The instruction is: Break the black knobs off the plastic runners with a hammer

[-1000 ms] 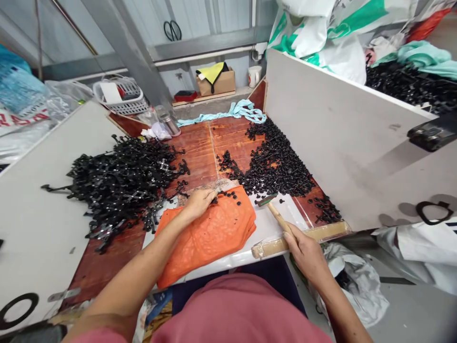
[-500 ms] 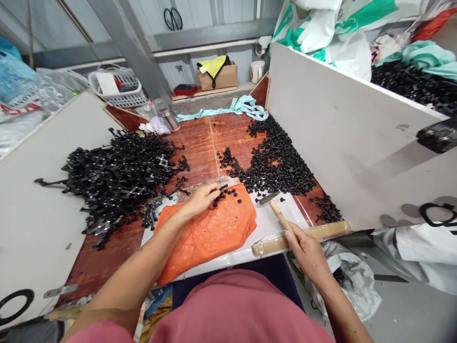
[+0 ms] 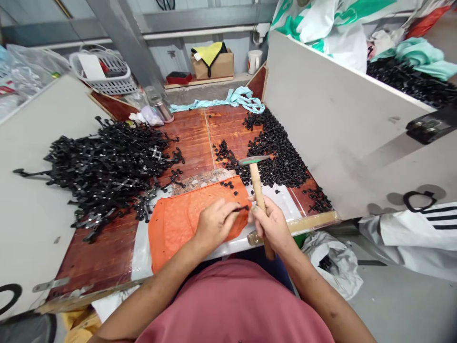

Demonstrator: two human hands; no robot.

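Over the orange cloth [image 3: 182, 228], my left hand [image 3: 214, 224] is closed on a small black plastic part [image 3: 243, 208]. My right hand [image 3: 273, 224] grips the wooden handle of a hammer [image 3: 257, 183], which stands nearly upright with its head up and away from me. The right thumb and fingertips come close to the end of the black part; whether they touch it I cannot tell. Several small black round-headed pieces [image 3: 228, 185] lie on the far edge of the cloth. A speckled stone slab [image 3: 203, 181] shows just behind it.
A heap of black branched parts [image 3: 110, 162] lies on the left of the wooden table [image 3: 193, 128]. Small black pieces [image 3: 282, 152] are heaped on the right. Grey boards [image 3: 328, 128] wall both sides. A steel flask [image 3: 160, 107] and a basket [image 3: 110, 85] stand at the back left.
My left hand has come toward me and to the right with the black part. My right hand has moved left beside it, and the hammer has turned more upright.
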